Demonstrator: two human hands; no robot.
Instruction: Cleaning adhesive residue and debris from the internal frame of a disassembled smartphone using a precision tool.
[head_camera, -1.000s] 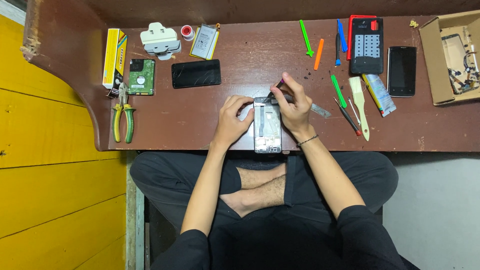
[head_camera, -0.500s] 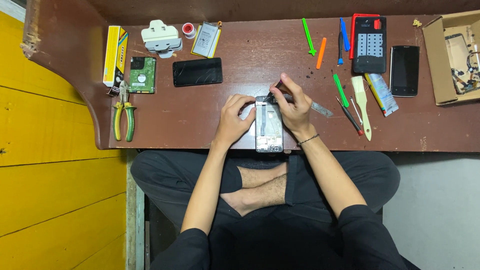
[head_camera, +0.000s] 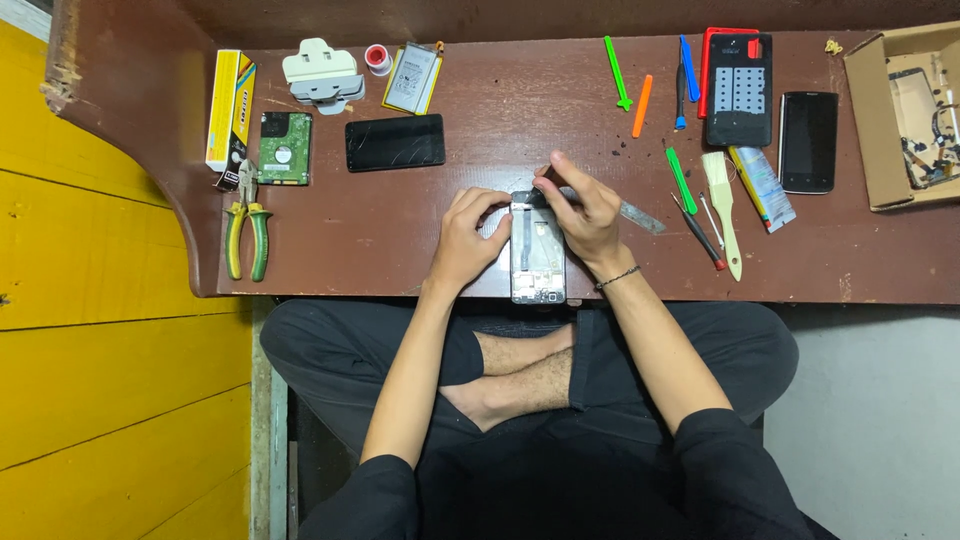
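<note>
You are bracing the opened phone (head_camera: 537, 262) at the lower middle of the frame, right at the near edge of the desk (head_camera: 420, 240), and almost nothing is changing from a second ago: the phone is lying in the same spot, long axis pointing away from you, insides up. Your left hand (head_camera: 470, 240) is cupping the phone's left edge, fingers curled against it. Your right hand (head_camera: 585, 212) is pinching narrowly at the phone's top end, over a flat metal tool (head_camera: 640, 216) that is sticking out to the right (whether the fingers are actually gripping that tool or only resting on it, I cannot tell). Compared with the earlier views, the right fingertips are shifting only slightly along that top edge, so the work is looking like slow, careful prying or picking, not a change of tool. The pliers (head_camera: 246, 235) at centre left, the dark screen panel (head_camera: 395, 142) and the green picks (head_camera: 681, 180) are all sitting untouched.
</note>
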